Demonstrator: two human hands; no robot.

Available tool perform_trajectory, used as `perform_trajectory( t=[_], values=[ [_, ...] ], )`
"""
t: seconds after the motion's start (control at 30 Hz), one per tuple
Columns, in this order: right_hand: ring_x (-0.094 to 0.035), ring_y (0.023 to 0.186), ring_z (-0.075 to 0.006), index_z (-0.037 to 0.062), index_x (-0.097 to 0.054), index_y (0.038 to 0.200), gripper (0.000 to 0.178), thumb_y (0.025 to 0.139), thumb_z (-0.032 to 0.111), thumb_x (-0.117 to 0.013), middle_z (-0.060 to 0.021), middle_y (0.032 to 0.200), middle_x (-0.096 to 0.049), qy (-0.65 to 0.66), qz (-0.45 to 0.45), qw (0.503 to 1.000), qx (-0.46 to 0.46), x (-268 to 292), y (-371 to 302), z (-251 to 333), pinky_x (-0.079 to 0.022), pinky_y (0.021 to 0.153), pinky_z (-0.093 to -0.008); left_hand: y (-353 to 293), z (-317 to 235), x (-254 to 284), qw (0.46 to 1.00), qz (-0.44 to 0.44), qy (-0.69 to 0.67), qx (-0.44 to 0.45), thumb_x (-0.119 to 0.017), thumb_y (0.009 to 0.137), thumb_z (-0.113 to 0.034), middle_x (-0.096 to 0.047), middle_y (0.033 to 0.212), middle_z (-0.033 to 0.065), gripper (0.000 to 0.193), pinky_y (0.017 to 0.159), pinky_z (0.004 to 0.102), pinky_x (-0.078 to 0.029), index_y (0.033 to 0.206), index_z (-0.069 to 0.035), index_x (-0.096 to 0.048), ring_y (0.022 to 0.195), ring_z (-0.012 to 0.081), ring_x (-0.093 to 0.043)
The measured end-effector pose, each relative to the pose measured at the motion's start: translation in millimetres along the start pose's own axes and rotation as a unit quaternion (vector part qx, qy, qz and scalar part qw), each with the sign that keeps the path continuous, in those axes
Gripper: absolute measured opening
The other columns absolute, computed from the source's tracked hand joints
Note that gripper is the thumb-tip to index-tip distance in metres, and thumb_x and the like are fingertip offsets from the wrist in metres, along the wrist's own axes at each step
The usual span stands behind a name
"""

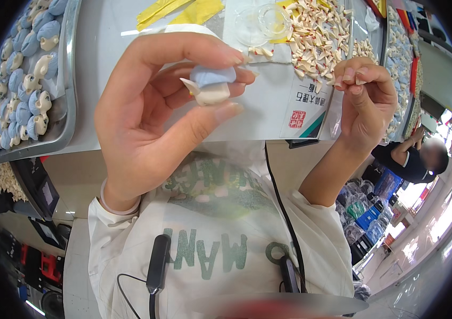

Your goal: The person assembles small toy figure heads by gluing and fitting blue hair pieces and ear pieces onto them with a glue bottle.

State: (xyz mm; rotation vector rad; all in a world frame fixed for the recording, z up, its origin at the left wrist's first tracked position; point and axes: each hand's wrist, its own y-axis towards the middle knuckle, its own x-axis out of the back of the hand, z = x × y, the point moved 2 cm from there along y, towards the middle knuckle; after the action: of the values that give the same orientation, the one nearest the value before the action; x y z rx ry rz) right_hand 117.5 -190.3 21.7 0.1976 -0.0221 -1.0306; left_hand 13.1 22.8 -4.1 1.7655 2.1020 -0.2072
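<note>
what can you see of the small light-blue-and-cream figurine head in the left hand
The small light-blue-and-cream figurine head has a rounded, light blue cap-like top over a smooth cream lower part, with a pointed cream ear jutting toward the picture's left. It looks like matte moulded plastic or resin. Blue side up, it is pinched between the left hand's thumb and fingers, above the worktop. No facial features can be made out.

One view: fisheye on wearer's head, faces steeply down; left hand (138, 119) near lens, right hand (367, 101) farther, table (260, 114) beyond; shirt (130, 260) fills lower middle, floor (415, 279) bends toward right rim
</note>
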Motion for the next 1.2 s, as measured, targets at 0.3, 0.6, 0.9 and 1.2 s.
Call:
perform_trajectory(
  t=[0.3,0.6,0.9,1.2],
  values=[
    [-0.058,0.07,-0.022,-0.0037,-0.056,0.084,0.015,0.07,-0.006,-0.058,-0.0159,0.08,-0.056,0.02,0.003,1.0,0.008,-5,8,0,-0.05,0.064,-0.0317,3,3,9,0.986,0.089,0.09,-0.111,-0.066,0.061,0.007,-0.052,0.094,0.0152,0.038,0.072,0.0273,-0.045,0.092,-0.001,-0.047,0.083,0.0216,-0.055],
    [-0.056,0.066,-0.0188,-0.006,-0.055,0.076,0.01,0.066,-0.009,-0.058,-0.0127,0.071,-0.057,-0.134,-0.06,0.989,0.0,-32,26,12,-0.047,0.06,-0.0275,0,1,8,0.999,0.035,0.004,-0.035,-0.068,0.06,0.006,-0.05,0.095,0.015,0.039,0.07,0.027,-0.046,0.091,-0.003,-0.046,0.081,0.0212,-0.055],
    [-0.049,0.055,-0.0156,0.0008,-0.057,0.061,0.014,0.051,-0.006,-0.065,-0.0075,0.061,-0.052,-0.452,0.039,0.888,0.076,-76,64,22,-0.035,0.049,-0.0234,5,0,11,0.99,0.076,0.059,-0.103,-0.067,0.06,0.006,-0.051,0.094,0.0161,0.035,0.072,0.0318,-0.049,0.09,0.0,-0.05,0.086,0.022,-0.053],
    [-0.055,0.071,-0.0171,0.0011,-0.056,0.066,0.011,0.061,-0.005,-0.063,-0.0096,0.072,-0.058,-0.691,0.17,0.702,-0.022,-123,77,44,-0.042,0.064,-0.0228,4,4,15,0.995,0.062,-0.065,-0.046,-0.067,0.066,-0.004,-0.052,0.094,0.0179,0.037,0.071,0.0329,-0.049,0.096,0.005,-0.047,0.087,0.0242,-0.054]
  ],
)
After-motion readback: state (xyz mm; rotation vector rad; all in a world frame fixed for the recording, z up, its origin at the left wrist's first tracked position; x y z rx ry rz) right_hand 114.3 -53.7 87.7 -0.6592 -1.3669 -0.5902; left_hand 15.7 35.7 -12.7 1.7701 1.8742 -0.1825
